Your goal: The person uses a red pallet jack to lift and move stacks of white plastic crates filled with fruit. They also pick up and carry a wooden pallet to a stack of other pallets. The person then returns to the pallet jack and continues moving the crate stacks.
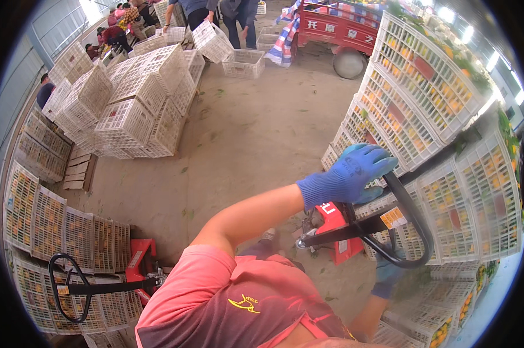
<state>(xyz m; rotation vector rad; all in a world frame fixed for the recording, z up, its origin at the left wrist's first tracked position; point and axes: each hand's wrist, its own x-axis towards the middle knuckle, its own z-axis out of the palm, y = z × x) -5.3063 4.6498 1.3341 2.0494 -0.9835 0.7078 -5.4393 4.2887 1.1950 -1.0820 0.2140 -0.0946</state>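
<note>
My left hand, in a blue knit work glove, holds the far side of a black loop handle on a red pallet jack. The handle passes between its fingers and thumb. On the near side of the same loop is my right hand, also gloved and partly hidden behind the bar; it appears to grip there. Beyond the handle rise stacked white plastic crates filled with orange and green citrus fruit. Leaves stick out of the upper crates.
A second pallet jack stands at left against stacked fruit crates. White crates are piled farther off, near a wooden pallet. People handle crates at the back, beside a red cargo vehicle. Leaves litter the concrete floor.
</note>
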